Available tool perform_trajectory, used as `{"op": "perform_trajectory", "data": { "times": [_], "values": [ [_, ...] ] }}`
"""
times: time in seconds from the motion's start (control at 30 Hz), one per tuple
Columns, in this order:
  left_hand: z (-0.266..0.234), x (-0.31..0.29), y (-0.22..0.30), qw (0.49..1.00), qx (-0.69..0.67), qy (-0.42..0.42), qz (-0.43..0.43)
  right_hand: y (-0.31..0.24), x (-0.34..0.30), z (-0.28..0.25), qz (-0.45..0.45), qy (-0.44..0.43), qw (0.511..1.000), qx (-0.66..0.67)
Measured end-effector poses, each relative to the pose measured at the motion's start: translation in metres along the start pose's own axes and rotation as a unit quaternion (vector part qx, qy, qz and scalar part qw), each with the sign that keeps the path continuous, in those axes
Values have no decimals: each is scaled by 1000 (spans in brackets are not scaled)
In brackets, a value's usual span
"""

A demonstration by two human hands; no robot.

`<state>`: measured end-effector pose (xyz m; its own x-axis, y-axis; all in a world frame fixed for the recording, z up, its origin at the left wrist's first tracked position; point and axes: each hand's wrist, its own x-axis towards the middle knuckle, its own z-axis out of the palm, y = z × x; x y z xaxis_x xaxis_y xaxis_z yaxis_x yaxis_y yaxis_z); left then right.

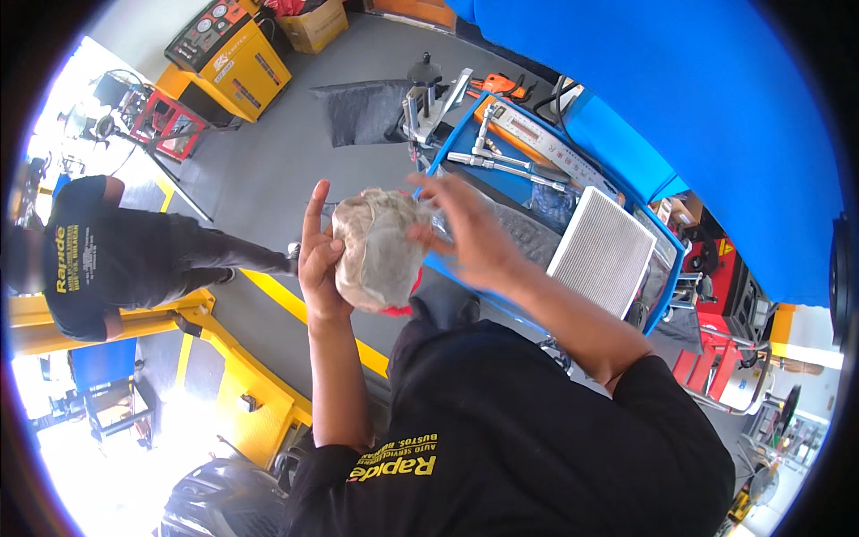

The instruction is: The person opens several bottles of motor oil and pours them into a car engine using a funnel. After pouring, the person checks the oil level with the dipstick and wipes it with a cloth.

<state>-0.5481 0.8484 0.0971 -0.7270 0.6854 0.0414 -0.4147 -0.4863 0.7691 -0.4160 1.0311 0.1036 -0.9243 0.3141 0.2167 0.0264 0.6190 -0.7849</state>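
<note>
A crumpled, greyish-white cloth-like bundle (380, 246), with bits of red at its edge, is held up in front of my body. My left hand (322, 264) grips its left side with the thumb and curled fingers, while one finger points upward. On the other side, my right hand (474, 233) has its fingers spread apart and slightly blurred. Its fingertips are beside the bundle's right edge; whether they touch it I cannot tell. Below and right of the bundle is a blue tray (667, 304), which carries a white pleated filter (604, 255).
Ratchet-type wrenches (506, 166) and an orange-and-white box (546, 139) lie in the tray. A blue cover (680, 80) spans the upper right. At left stands another person (89, 251) in dark clothes, near a yellow lift base (259, 394). A yellow machine (237, 67) stands farther back.
</note>
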Motion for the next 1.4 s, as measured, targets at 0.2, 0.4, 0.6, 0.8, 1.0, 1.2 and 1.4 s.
{"op": "perform_trajectory", "data": {
  "times": [0.2, 0.4, 0.6, 0.8, 1.0, 1.2, 1.4],
  "values": [
    [18, -27, -33, 980, 105, 78, 146, -26, -1, 108, 28, -20, 960, 277],
    [3, -134, -68, 894, 360, 226, 145, -27, -62, 136, 20, -263, 951, 163],
    [22, -275, -111, 743, 522, 407, 101, -56, -148, 186, 334, -363, 646, 583],
    [88, -404, -102, 633, 597, 492, -28, -128, -218, 206, 253, -441, 697, 507],
    [128, -582, -85, 651, 513, 537, 159, -212, -297, 203, 160, -544, 718, 403],
    [183, -820, -43, 537, 728, 418, -82, -320, -505, 201, -258, -843, 467, 69],
    [265, -976, 0, 610, 685, 327, -227, -417, -647, 214, -277, -934, 216, 60]
  ]
}}
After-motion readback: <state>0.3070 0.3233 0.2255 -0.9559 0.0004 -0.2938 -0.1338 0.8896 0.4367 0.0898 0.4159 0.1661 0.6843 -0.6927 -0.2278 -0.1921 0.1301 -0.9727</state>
